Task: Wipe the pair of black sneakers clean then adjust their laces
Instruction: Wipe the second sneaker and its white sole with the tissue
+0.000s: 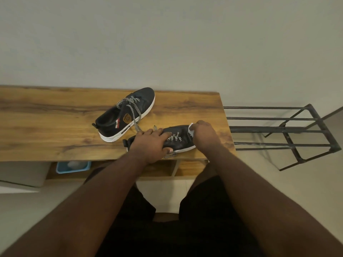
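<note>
1. Bare forearms reach forward and down from the lower frame, both ending at the near sneaker (178,139) on the wood-grain bench (55,127).
2. Left hand (151,143) lies palm-down over the heel half of that shoe, fingers (163,134) spread flat along its top and thumb curled under at the near side, pinning it.
3. Right hand (204,132) is curled at the toe, its fingers closed round a white cloth (191,129) pressed against the black upper; how much cloth is bunched inside cannot be told.
4. Both sneakers are black and smooth, slightly shiny, with thick white soles and flat black-and-white patterned laces (173,137).
5. The far sneaker (126,115) lies untouched near the middle of the bench, toe toward the wall, loose laces trailing, with a gold badge and a red-and-white stripe on its side.
6. A black metal rack (289,129) of thin bars stands just beside the bench's right end; a blue tray (59,167) sits beneath the bench.
</note>
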